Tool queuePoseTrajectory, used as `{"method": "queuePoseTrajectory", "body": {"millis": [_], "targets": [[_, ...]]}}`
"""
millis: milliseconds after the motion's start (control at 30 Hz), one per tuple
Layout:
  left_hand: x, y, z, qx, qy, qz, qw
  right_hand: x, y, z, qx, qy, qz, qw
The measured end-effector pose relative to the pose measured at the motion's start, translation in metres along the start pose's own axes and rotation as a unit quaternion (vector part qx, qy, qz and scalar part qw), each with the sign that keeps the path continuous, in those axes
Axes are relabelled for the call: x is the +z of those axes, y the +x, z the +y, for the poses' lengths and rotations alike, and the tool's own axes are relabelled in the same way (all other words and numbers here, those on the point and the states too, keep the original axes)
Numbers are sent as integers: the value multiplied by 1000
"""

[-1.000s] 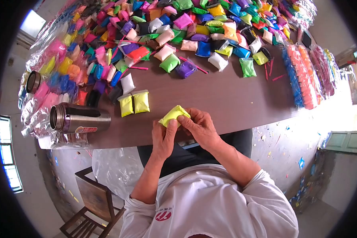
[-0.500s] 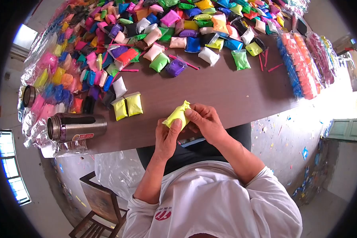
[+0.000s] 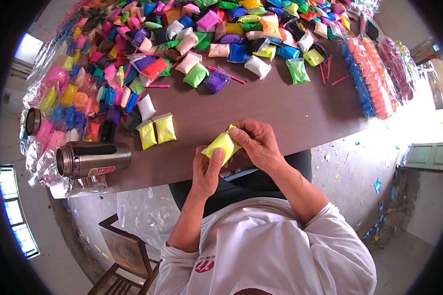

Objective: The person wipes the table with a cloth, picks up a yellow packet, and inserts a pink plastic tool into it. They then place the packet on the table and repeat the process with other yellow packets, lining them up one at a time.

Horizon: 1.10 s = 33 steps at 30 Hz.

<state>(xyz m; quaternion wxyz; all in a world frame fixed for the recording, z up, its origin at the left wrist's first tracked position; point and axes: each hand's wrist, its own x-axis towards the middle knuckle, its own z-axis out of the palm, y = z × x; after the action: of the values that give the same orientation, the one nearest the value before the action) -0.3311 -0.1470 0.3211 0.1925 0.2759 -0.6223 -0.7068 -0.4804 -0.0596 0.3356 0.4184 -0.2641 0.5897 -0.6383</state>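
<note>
A soft yellow packet [image 3: 220, 147] is held between my two hands over the table's front edge. My left hand [image 3: 208, 169] grips its lower left side, with the thumb lying on top. The fingers of my right hand [image 3: 255, 142] pinch the packet's upper right end, thumb against it. Part of both hands' fingers is hidden beneath the packet. To the left, two yellow packets [image 3: 156, 131] lie side by side on the brown table [image 3: 275, 98].
A steel flask [image 3: 94, 159] lies on its side at the table's left front. Many coloured packets [image 3: 197, 74] and pink sticks cover the back and left. Strips of wrapped packets [image 3: 371, 78] lie at the right. A wooden chair [image 3: 128, 250] stands lower left.
My right hand has shifted slightly, its fingers now spread further over the packet's upper end. The view has moved a little. Both hands still hold the yellow packet.
</note>
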Motion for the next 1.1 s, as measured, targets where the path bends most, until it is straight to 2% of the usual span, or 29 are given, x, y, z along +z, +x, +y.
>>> {"method": "queuePoseTrajectory", "body": {"millis": [67,167,300,367,467,567,700,900,1000,1100], "targets": [[-2,0,-1,-2,-3,-6,1000,2,-2,3,25,46,8,999],[-7,1,0,5,-15,-27,999,-1,0,13,21,126,-28,991],[-8,0,-5,18,-23,-27,999,0,-2,3,12,97,-35,995],[-3,-3,-1,5,-6,2,1000,1,-3,-10,1,100,-42,994],[-3,-3,0,34,38,7,999,-4,1,5,-76,2,-97,992],[-5,0,0,72,87,-6,994,-4,-1,-2,-92,-77,-130,984],[-3,2,-1,77,120,1,990,-3,-1,-9,-178,-143,-91,969],[-8,2,-3,31,87,-3,996,9,-6,8,-47,-21,9,999],[-11,3,-4,28,78,-6,997,19,-8,12,10,103,24,994],[-13,4,-7,14,68,-9,998,23,-8,13,31,148,41,988]]}}
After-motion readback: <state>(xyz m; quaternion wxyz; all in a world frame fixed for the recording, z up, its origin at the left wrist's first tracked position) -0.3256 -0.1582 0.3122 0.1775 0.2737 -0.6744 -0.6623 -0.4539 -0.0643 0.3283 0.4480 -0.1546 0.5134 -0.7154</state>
